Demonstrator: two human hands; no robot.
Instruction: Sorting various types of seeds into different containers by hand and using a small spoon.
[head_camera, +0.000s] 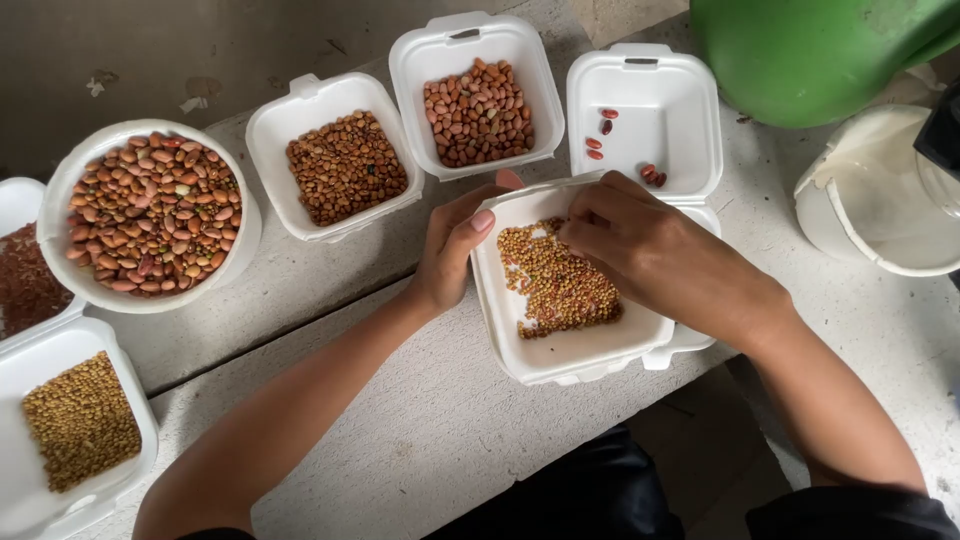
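A white foam tray (590, 352) lies tilted in front of me with a patch of small brown seeds (558, 282) in it. My left hand (450, 250) grips the tray's left rim, thumb over the edge. My right hand (660, 255) reaches into the tray from the right, its fingertips pinched together at the upper edge of the seeds. Whether a seed is between the fingertips cannot be made out. Just behind the tray, an open white foam box (680, 110) holds a few red beans (603, 135).
Along the grey concrete ledge (400, 420) stand white foam boxes of small brown seeds (345, 165) and pinkish beans (478, 110), a round bowl of mixed beans (152, 212), and another seed box (80, 420) at the left. A green bucket (810, 55) and white tub (880, 200) stand right.
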